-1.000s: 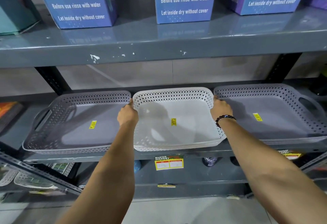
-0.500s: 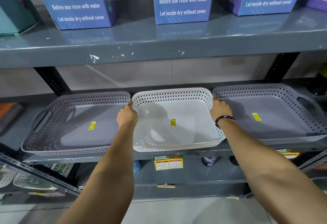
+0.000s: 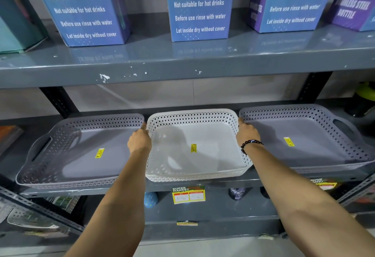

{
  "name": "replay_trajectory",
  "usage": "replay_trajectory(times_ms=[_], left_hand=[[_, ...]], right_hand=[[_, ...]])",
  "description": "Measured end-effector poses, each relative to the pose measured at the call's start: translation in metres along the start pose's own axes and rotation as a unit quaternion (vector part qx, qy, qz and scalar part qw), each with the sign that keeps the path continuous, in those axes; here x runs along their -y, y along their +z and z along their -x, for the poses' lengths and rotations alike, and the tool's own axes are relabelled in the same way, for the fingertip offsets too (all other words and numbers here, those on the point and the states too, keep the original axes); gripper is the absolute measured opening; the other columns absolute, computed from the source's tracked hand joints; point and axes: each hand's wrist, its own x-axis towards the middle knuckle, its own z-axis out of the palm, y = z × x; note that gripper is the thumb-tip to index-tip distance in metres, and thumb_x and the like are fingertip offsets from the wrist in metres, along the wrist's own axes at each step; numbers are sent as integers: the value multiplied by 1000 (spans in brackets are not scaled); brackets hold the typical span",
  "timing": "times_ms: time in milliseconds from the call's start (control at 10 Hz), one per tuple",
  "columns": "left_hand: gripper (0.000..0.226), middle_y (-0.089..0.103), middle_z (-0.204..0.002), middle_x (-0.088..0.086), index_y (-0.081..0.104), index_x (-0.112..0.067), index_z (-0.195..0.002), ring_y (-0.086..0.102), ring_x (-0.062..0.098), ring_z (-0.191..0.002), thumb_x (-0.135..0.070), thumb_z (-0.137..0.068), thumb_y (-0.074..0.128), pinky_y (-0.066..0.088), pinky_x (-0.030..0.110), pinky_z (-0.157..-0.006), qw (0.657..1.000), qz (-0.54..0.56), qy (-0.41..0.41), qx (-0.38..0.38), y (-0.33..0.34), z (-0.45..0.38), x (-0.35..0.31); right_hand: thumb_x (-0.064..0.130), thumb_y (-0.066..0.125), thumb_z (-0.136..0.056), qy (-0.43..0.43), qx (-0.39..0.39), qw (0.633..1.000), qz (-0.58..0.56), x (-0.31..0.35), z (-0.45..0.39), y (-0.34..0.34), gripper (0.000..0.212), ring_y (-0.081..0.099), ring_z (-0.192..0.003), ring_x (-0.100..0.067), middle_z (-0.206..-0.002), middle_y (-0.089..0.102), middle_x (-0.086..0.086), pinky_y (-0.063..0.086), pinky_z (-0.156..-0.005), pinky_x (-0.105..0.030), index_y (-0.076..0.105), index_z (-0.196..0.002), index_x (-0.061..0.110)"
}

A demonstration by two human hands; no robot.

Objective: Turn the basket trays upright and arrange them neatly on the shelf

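Three perforated basket trays stand upright side by side on the grey middle shelf [image 3: 203, 185]. The white tray [image 3: 194, 118] is in the centre, and each tray has a yellow sticker on its floor. My left hand [image 3: 139, 140] grips the white tray's left rim and my right hand [image 3: 248, 133], with a bead bracelet on the wrist, grips its right rim. A grey tray [image 3: 60, 145] sits to the left and another grey tray [image 3: 324, 135] to the right, both nearly touching the white one.
Blue and purple bottle boxes [image 3: 198, 7] stand on the upper shelf [image 3: 182, 64]. Black uprights [image 3: 58, 100] flank the bay. A price label [image 3: 188, 194] hangs on the shelf front. More trays [image 3: 30, 216] lie lower left, and bottles [image 3: 237, 192] stand below.
My head has tilted up a little, so the shelves sit lower in view. Both hands keep their grip on the white tray, which has barely moved.
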Motion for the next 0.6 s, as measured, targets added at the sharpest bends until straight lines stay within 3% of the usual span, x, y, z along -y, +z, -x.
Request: replay_trajectory(times_ms=[300, 400, 500, 600], left_hand=[[37, 65, -113, 24, 46, -16, -137, 63, 37, -101, -21, -102, 34, 49, 38, -74, 1000, 11, 3, -6, 2, -1, 5], [41, 64, -118, 23, 40, -17, -141, 62, 38, -104, -26, -102, 35, 51, 41, -79, 1000, 28, -5, 3, -3, -1, 5], [44, 59, -127, 21, 37, -13, -142, 60, 40, -109, -30, -101, 34, 51, 44, -83, 999, 41, -17, -2, -8, 5, 0], [43, 49, -138, 18, 38, -4, -133, 57, 41, -114, -31, -101, 33, 48, 46, -85, 997, 68, -3, -31, -14, 18, -6]], right_hand=[[-4, 36, -94, -6, 0, 1000, 29, -3, -1, 3, 59, 68, -95, -33, -107, 69, -20, 56, -76, -40, 20, -149, 11], [22, 36, -101, 0, -10, 1000, -8, 2, 4, -7, 56, 67, -99, -33, -114, 66, -20, 56, -77, -40, 14, -151, 11], [31, 35, -100, 7, -31, 999, -11, 9, 7, -12, 60, 64, -107, -34, -129, 56, -22, 55, -79, -41, 11, -150, 7], [34, 36, -99, -12, -78, 997, 9, 24, 17, -14, 63, 48, -126, -38, -144, 40, -25, 50, -95, -46, 12, -149, 3]])
